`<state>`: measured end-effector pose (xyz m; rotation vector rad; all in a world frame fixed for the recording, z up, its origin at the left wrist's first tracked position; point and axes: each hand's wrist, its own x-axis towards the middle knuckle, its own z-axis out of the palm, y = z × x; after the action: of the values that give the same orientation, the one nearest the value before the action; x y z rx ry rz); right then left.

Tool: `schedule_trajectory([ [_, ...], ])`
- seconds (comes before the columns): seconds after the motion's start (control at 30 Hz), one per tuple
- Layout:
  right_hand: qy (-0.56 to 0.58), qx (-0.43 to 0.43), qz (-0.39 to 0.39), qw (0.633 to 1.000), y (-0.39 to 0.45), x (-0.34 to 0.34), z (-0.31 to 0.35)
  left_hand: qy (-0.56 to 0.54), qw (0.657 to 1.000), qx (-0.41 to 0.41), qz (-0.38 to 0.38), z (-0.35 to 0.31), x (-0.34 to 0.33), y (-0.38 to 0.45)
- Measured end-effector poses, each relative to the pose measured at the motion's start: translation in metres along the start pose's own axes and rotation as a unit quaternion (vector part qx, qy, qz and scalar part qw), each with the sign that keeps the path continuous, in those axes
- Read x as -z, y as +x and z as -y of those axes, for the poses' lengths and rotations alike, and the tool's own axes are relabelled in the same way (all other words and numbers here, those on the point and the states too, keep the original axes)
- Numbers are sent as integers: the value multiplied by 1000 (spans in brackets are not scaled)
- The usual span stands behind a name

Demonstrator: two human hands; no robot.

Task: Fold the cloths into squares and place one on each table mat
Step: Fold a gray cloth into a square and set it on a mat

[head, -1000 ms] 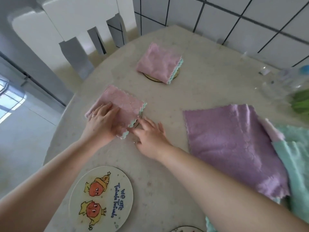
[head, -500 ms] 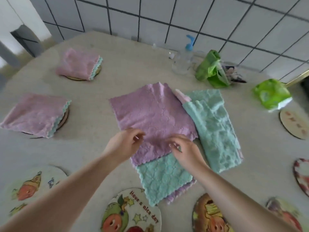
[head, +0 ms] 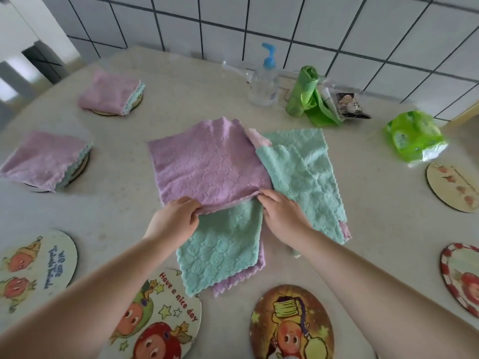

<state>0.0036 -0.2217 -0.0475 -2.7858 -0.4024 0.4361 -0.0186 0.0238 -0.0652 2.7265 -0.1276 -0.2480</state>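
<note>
Both grips pinching purple cloth (head: 207, 164) edge

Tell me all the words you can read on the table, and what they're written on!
"Have a nice day": on the round mat with star pictures, near the left arm.
"We are Twinkle Twinkle", seen upside down and partly a guess: on the round mat at the left edge.
Green tissue pack and pump bottle: print too blurred to read.

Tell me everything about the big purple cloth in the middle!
The purple cloth is soft and fluffy-looking, with a stitched bumpy pattern and wavy edges. It lies spread open on the table, not yet folded. Its near edge is lifted, pinched by the left hand and right hand. It overlaps mint-green cloths beside and beneath it.
</note>
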Motion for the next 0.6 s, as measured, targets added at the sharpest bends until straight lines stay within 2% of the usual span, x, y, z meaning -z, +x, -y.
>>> schedule_trajectory([
  [0.1, 69, -13, -27, 997, 7, 11, -1, 4, 998, 29, -63, -3, 16, 5],
  [0.27, 150, 14, -145, 978, 25, 57, 14, 0, 988, 56, -144, -5, 69, 21],
  [0.4, 148, 23, -224, 963, 35, 105, 30, -111, 974, 14, -195, -11, 124, 28],
  [0.53, 91, 27, -269, 958, 25, 150, 39, -205, 958, -42, -194, -23, 169, 25],
  [0.6, 69, -3, -282, 957, 16, 164, 39, -224, 955, -62, -183, -24, 183, 24],
])
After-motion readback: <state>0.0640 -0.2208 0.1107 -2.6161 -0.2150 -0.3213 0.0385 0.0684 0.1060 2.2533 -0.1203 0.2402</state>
